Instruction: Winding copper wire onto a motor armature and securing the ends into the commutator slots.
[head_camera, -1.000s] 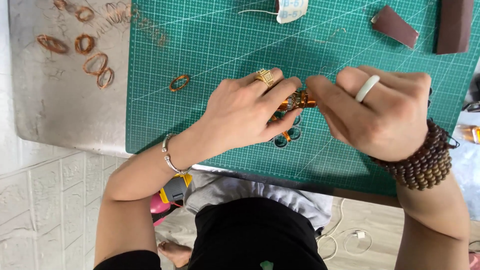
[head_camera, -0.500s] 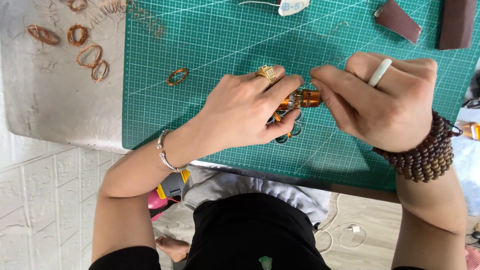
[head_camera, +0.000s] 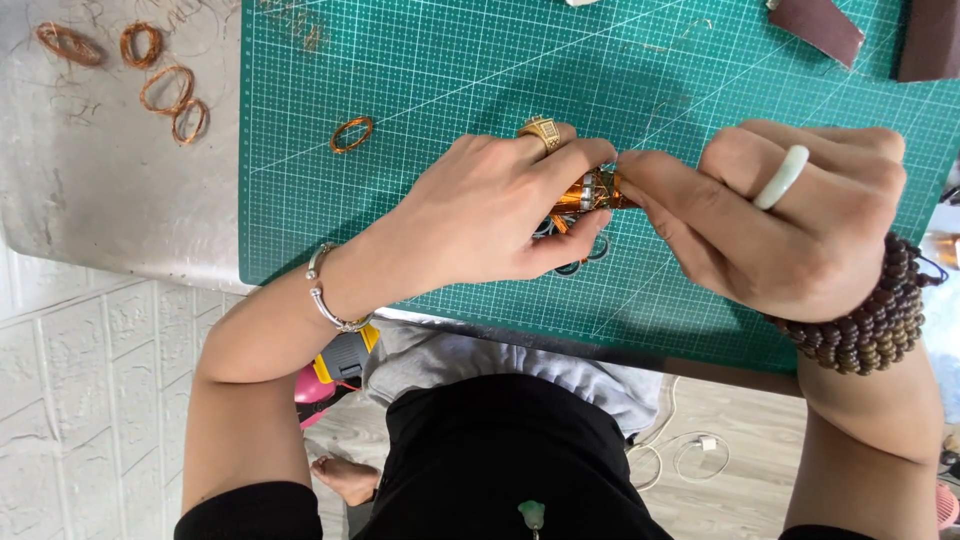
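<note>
Green gridded cutting mat (head_camera: 420, 70) covers most of a grey metal-topped bench (head_camera: 110, 210). Left hand (head_camera: 480, 215) curls closed around a small copper-wound coil piece (head_camera: 592, 190), pinching it low over the mat, probably to keep it steady. Right hand (head_camera: 790, 225) is closed too, fingertips nipping the same piece at its end; what it works there is hidden. Loose copper wire rings (head_camera: 165, 90) lie grouped on the bare bench, one more ring (head_camera: 352, 134) alone on the mat. Brown leather scraps (head_camera: 815, 28) sit at the far edge. No containers visible.
</note>
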